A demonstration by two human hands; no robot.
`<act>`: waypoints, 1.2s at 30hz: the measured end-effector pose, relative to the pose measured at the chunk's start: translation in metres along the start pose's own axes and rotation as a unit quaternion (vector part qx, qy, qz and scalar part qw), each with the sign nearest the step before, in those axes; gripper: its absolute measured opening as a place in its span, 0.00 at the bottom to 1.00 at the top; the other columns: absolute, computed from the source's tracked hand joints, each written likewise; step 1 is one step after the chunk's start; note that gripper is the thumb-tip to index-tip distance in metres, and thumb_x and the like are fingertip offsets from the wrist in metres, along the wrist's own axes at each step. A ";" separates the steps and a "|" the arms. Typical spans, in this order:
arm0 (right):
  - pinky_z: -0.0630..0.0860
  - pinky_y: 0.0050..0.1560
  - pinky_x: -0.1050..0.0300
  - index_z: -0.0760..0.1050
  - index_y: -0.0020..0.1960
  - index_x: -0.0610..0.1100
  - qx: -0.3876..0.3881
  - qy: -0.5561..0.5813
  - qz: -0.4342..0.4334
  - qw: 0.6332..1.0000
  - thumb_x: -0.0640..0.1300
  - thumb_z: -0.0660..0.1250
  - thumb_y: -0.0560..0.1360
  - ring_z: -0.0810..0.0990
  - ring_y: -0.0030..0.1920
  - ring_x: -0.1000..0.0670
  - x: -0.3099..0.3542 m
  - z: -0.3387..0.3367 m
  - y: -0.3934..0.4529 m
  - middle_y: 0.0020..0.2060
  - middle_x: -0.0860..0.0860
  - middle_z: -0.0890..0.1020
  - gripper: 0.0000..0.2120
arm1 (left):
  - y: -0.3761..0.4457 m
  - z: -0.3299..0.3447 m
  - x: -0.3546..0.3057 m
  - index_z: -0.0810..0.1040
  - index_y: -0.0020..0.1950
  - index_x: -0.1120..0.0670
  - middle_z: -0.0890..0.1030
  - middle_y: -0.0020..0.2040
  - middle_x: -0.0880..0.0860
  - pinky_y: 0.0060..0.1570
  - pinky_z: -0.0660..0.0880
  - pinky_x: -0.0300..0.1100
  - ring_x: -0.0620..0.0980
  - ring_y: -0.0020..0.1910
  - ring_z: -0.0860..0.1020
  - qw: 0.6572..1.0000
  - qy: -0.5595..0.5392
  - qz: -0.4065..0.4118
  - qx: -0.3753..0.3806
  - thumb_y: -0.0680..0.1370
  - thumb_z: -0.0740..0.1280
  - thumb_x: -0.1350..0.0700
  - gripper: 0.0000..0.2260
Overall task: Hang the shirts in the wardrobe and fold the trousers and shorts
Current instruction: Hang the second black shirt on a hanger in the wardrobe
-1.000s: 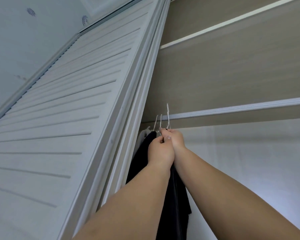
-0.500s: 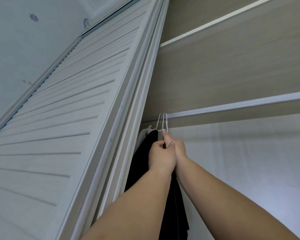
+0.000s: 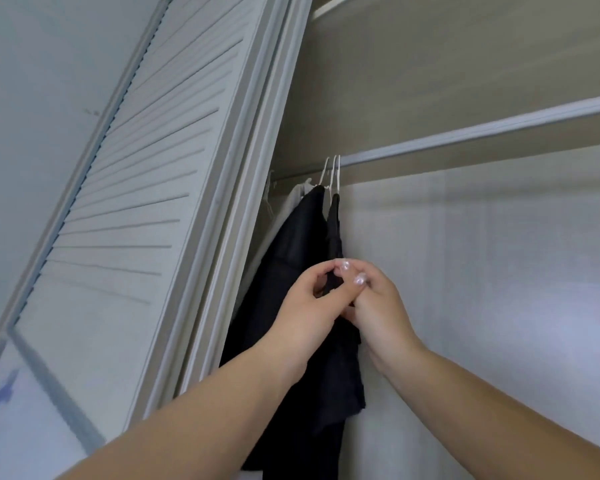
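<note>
Two black shirts (image 3: 293, 258) hang side by side on white wire hangers (image 3: 334, 171) hooked over the wardrobe rail (image 3: 471, 131). A pale grey garment (image 3: 293, 199) hangs behind them, towards the door. My left hand (image 3: 309, 306) and my right hand (image 3: 381, 310) meet in front of the right-hand black shirt (image 3: 334, 233), about halfway down it. The fingers of both hands are curled and pinch its dark fabric between them. The lower part of the shirts is partly hidden by my forearms.
A white louvred wardrobe door (image 3: 146, 188) stands close on the left, its frame right beside the hanging clothes. A beige shelf panel (image 3: 447, 64) runs above the rail. To the right of the hangers is the pale back wall (image 3: 482, 271) of the wardrobe.
Both hands have come down from the hanger hooks at the rail to the middle of the black shirt. The hanger now hangs on the rail by itself.
</note>
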State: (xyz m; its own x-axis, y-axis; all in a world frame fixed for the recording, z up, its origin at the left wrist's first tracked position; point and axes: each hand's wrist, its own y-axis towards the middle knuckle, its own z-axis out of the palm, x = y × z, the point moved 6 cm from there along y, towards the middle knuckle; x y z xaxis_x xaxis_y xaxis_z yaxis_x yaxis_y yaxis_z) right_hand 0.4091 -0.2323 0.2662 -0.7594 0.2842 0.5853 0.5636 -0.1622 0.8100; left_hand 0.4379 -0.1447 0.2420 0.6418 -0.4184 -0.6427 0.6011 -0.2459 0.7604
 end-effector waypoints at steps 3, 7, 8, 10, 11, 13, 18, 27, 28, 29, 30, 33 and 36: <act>0.79 0.51 0.52 0.80 0.47 0.52 0.038 0.053 0.027 0.998 0.47 0.64 0.78 0.84 0.45 0.49 0.004 0.011 -0.056 0.39 0.48 0.84 0.06 | -0.063 0.000 0.001 0.75 0.63 0.43 0.81 0.58 0.47 0.65 0.71 0.48 0.45 0.60 0.78 1.000 -0.017 -0.025 -0.008 0.66 0.73 0.40 0.27; 0.79 0.48 0.56 0.80 0.47 0.51 0.117 0.110 0.083 0.984 0.45 0.65 0.77 0.82 0.41 0.54 0.005 0.043 -0.147 0.34 0.54 0.82 0.05 | -0.167 -0.024 -0.008 0.75 0.63 0.46 0.81 0.59 0.49 0.64 0.73 0.50 0.47 0.60 0.79 0.995 0.021 -0.058 -0.081 0.68 0.74 0.44 0.25; 0.79 0.46 0.58 0.80 0.48 0.48 0.136 0.129 0.095 0.978 0.43 0.65 0.77 0.82 0.40 0.55 0.006 0.055 -0.173 0.34 0.53 0.82 0.05 | -0.197 -0.033 -0.011 0.75 0.63 0.46 0.81 0.59 0.50 0.64 0.73 0.50 0.47 0.60 0.79 0.992 0.039 -0.064 -0.102 0.68 0.74 0.45 0.24; 0.79 0.46 0.57 0.78 0.49 0.44 0.181 0.166 0.111 0.963 0.38 0.64 0.77 0.82 0.39 0.55 0.007 0.075 -0.221 0.34 0.51 0.82 0.05 | -0.254 -0.051 -0.014 0.77 0.61 0.46 0.82 0.58 0.51 0.65 0.72 0.50 0.48 0.61 0.78 0.983 0.059 -0.085 -0.149 0.66 0.75 0.46 0.24; 0.79 0.47 0.56 0.78 0.48 0.44 0.213 0.184 0.127 0.951 0.37 0.64 0.77 0.82 0.39 0.56 0.009 0.089 -0.250 0.35 0.51 0.83 0.05 | -0.288 -0.064 -0.018 0.78 0.60 0.46 0.82 0.58 0.51 0.65 0.71 0.50 0.48 0.62 0.78 0.975 0.077 -0.099 -0.182 0.65 0.75 0.46 0.24; 0.77 0.48 0.56 0.79 0.45 0.47 0.267 0.196 0.162 0.930 0.36 0.65 0.76 0.82 0.40 0.56 0.011 0.116 -0.309 0.36 0.51 0.83 0.07 | -0.359 -0.085 -0.031 0.79 0.60 0.47 0.82 0.57 0.53 0.64 0.72 0.49 0.50 0.61 0.78 0.957 0.113 -0.131 -0.231 0.67 0.75 0.48 0.22; 0.79 0.54 0.47 0.80 0.46 0.52 0.442 0.200 0.227 0.845 0.40 0.65 0.76 0.83 0.49 0.49 0.040 0.183 -0.453 0.45 0.49 0.84 0.08 | -0.522 -0.120 -0.080 0.76 0.57 0.60 0.84 0.49 0.58 0.45 0.79 0.41 0.53 0.48 0.82 0.878 0.113 -0.173 -0.432 0.70 0.75 0.59 0.17; 0.80 0.45 0.59 0.78 0.50 0.43 0.634 0.219 0.349 0.654 0.38 0.63 0.78 0.82 0.44 0.51 0.155 0.249 -0.721 0.45 0.46 0.84 0.06 | -0.824 -0.095 -0.214 0.79 0.54 0.53 0.85 0.50 0.52 0.49 0.76 0.43 0.49 0.49 0.82 0.662 0.187 -0.258 -0.678 0.76 0.70 0.58 0.08; 0.80 0.44 0.60 0.78 0.49 0.44 0.646 0.214 0.345 0.647 0.38 0.63 0.78 0.82 0.42 0.53 0.170 0.252 -0.741 0.44 0.48 0.83 0.06 | -0.849 -0.089 -0.231 0.79 0.53 0.53 0.85 0.49 0.52 0.48 0.76 0.43 0.48 0.47 0.81 0.644 0.188 -0.258 -0.695 0.75 0.71 0.57 0.08; 0.79 0.44 0.61 0.78 0.48 0.45 0.656 0.217 0.342 0.637 0.37 0.63 0.78 0.81 0.41 0.56 0.186 0.254 -0.760 0.43 0.50 0.83 0.06 | -0.874 -0.082 -0.247 0.80 0.52 0.53 0.85 0.48 0.51 0.48 0.76 0.44 0.48 0.45 0.81 0.624 0.183 -0.256 -0.715 0.73 0.72 0.56 0.09; 0.79 0.44 0.61 0.78 0.48 0.46 0.672 0.223 0.340 0.619 0.37 0.63 0.78 0.81 0.39 0.58 0.211 0.257 -0.786 0.42 0.51 0.83 0.07 | -0.907 -0.072 -0.271 0.80 0.52 0.52 0.85 0.47 0.50 0.48 0.76 0.45 0.47 0.44 0.80 0.599 0.177 -0.247 -0.741 0.73 0.73 0.56 0.09; 0.79 0.43 0.62 0.77 0.48 0.45 0.711 0.239 0.335 0.570 0.36 0.62 0.78 0.80 0.37 0.60 0.277 0.262 -0.849 0.42 0.52 0.82 0.08 | -0.991 -0.042 -0.335 0.80 0.50 0.51 0.84 0.43 0.46 0.48 0.73 0.41 0.45 0.43 0.79 0.534 0.173 -0.210 -0.800 0.75 0.71 0.57 0.05; 0.79 0.45 0.58 0.77 0.49 0.43 0.738 0.252 0.340 0.526 0.36 0.62 0.79 0.80 0.38 0.58 0.334 0.267 -0.906 0.43 0.50 0.82 0.07 | -1.056 -0.009 -0.391 0.80 0.48 0.50 0.83 0.43 0.46 0.48 0.73 0.40 0.44 0.43 0.79 0.476 0.177 -0.180 -0.843 0.75 0.70 0.58 0.04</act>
State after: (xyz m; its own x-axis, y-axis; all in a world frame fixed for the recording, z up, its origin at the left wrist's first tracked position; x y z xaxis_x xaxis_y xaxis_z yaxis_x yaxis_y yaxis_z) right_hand -0.2682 0.2622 -0.2817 0.0008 0.2878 0.9577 0.1176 0.9510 -0.2859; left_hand -0.4437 0.2870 -0.3103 0.2135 -0.3674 -0.9052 0.0390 0.9291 -0.3678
